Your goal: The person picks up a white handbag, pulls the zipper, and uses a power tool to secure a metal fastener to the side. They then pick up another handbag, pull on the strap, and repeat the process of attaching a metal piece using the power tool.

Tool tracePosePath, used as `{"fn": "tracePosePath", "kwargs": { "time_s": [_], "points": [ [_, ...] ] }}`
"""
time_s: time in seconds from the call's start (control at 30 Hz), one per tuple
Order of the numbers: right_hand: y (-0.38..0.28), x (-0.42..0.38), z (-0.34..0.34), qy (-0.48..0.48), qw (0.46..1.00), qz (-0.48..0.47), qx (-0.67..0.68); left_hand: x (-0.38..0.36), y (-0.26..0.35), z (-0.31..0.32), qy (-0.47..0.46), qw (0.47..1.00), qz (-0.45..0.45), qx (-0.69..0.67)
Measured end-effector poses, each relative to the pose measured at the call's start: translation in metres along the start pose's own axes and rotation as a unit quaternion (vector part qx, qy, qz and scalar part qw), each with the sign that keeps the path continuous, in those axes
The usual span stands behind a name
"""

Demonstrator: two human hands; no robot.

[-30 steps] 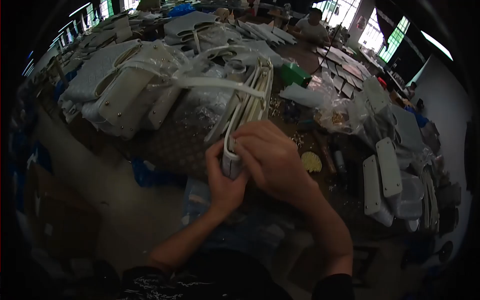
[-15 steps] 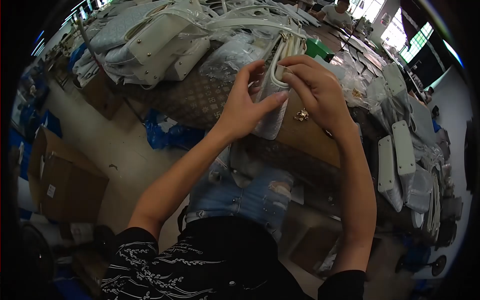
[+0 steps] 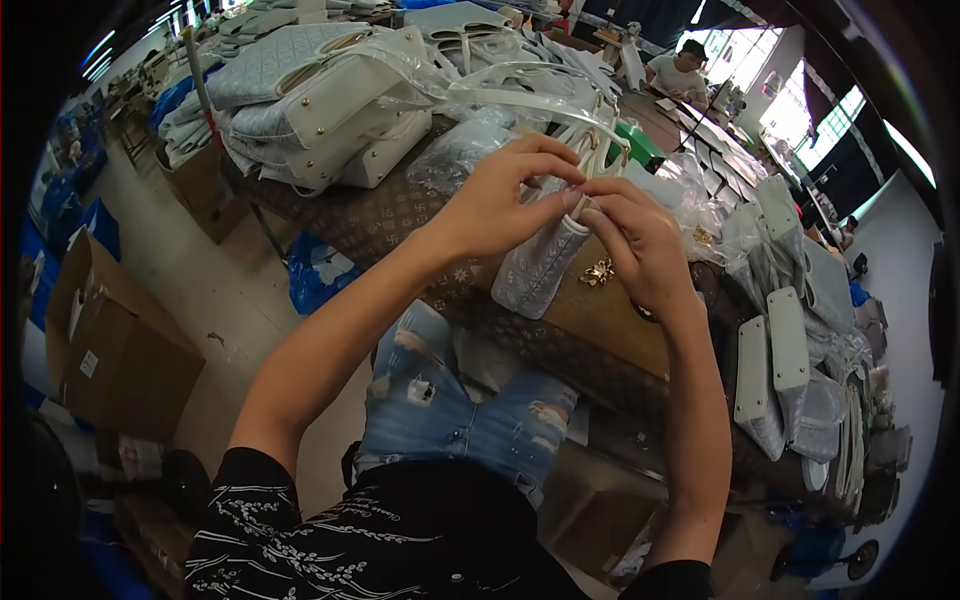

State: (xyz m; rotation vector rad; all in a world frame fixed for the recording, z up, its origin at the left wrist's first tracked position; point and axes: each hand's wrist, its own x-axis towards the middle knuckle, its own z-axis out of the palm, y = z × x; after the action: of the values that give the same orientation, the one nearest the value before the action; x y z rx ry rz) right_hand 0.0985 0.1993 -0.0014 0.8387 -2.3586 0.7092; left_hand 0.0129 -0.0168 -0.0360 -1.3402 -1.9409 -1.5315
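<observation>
A light grey quilted handbag [image 3: 540,270] with white trim stands tilted on the table edge in front of me. My left hand [image 3: 510,195] is at its upper end, thumb and fingers closed in a pinch against the bag's top edge. Opposite it, my right hand [image 3: 640,235] is closed too, its fingertips meeting the left ones around a small pale piece at that edge; its exact kind is hidden by the fingers. White handles [image 3: 598,150] rise behind my fingers. Gold-coloured metal fittings [image 3: 598,271] lie in a small heap beside the bag.
Stacked pale handbags [image 3: 330,110] fill the table's left side, with clear plastic wrap [image 3: 465,155] near them. More bags [image 3: 775,350] stand at the right edge. A green container [image 3: 638,142] is behind my hands. A cardboard box [image 3: 125,345] stands on the floor; another person [image 3: 680,75] sits farther back.
My left hand has moved from beside the bag up to its top edge, its fingers closing next to the right ones. The view has shifted, showing more of the table's far side.
</observation>
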Motion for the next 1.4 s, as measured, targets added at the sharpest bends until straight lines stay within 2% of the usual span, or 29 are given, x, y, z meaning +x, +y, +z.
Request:
{"fn": "tracePosePath", "kwargs": {
  "time_s": [0.07, 0.2, 0.3, 0.5, 0.6, 0.63, 0.7, 0.77, 0.8, 0.87, 0.97, 1.1, 1.23, 1.33, 1.4],
  "points": [
    [0.0, 0.0, 0.001, 0.008, 1.0, 0.012, 0.013, 0.004, 0.001, -0.004, -0.028, 0.997, 0.064, 0.033],
    [0.001, 0.0, 0.0, 0.014, 1.0, -0.006, -0.012, 0.005, -0.006, -0.005, -0.07, 0.996, 0.044, -0.028],
    [-0.004, -0.003, 0.001, 0.015, 1.0, 0.022, -0.005, 0.011, -0.006, -0.01, -0.086, 0.992, 0.09, -0.022],
    [-0.005, 0.001, -0.003, 0.003, 0.999, 0.013, -0.033, 0.029, 0.006, -0.021, -0.159, 0.976, 0.13, 0.069],
    [-0.001, 0.002, -0.007, -0.004, 1.0, 0.002, -0.031, 0.032, 0.007, -0.021, -0.216, 0.975, 0.043, 0.038],
    [0.0, 0.003, -0.008, -0.01, 1.0, -0.011, -0.023, 0.03, 0.004, -0.018, -0.225, 0.973, 0.049, 0.028],
    [-0.002, 0.004, -0.011, -0.024, 0.999, 0.016, -0.038, 0.026, 0.002, -0.012, -0.143, 0.978, 0.124, 0.085],
    [-0.004, 0.006, -0.009, -0.033, 0.999, 0.042, -0.01, 0.02, -0.001, -0.008, -0.147, 0.978, 0.117, 0.09],
    [-0.006, 0.006, -0.009, -0.035, 0.999, 0.039, -0.012, 0.016, -0.004, -0.004, -0.115, 0.983, 0.12, 0.084],
    [-0.014, 0.011, -0.011, -0.049, 0.995, 0.09, -0.021, 0.013, -0.006, 0.001, -0.056, 0.986, 0.134, 0.08],
    [-0.022, 0.018, -0.013, -0.059, 0.987, 0.153, 0.004, 0.007, -0.005, 0.007, -0.02, 0.993, 0.092, 0.065],
    [-0.025, 0.021, -0.012, -0.056, 0.984, 0.171, 0.015, -0.001, -0.002, 0.018, 0.041, 0.997, 0.056, 0.033],
    [-0.023, 0.013, -0.003, -0.017, 0.989, 0.145, 0.0, 0.0, -0.004, 0.009, 0.023, 0.999, 0.037, 0.009],
    [-0.023, 0.012, 0.002, 0.007, 0.989, 0.144, -0.01, 0.006, 0.0, -0.007, -0.027, 0.998, 0.049, -0.017],
    [-0.021, 0.01, 0.005, 0.02, 0.99, 0.142, -0.018, 0.01, 0.005, -0.016, -0.09, 0.994, 0.017, 0.061]
  ]
}}
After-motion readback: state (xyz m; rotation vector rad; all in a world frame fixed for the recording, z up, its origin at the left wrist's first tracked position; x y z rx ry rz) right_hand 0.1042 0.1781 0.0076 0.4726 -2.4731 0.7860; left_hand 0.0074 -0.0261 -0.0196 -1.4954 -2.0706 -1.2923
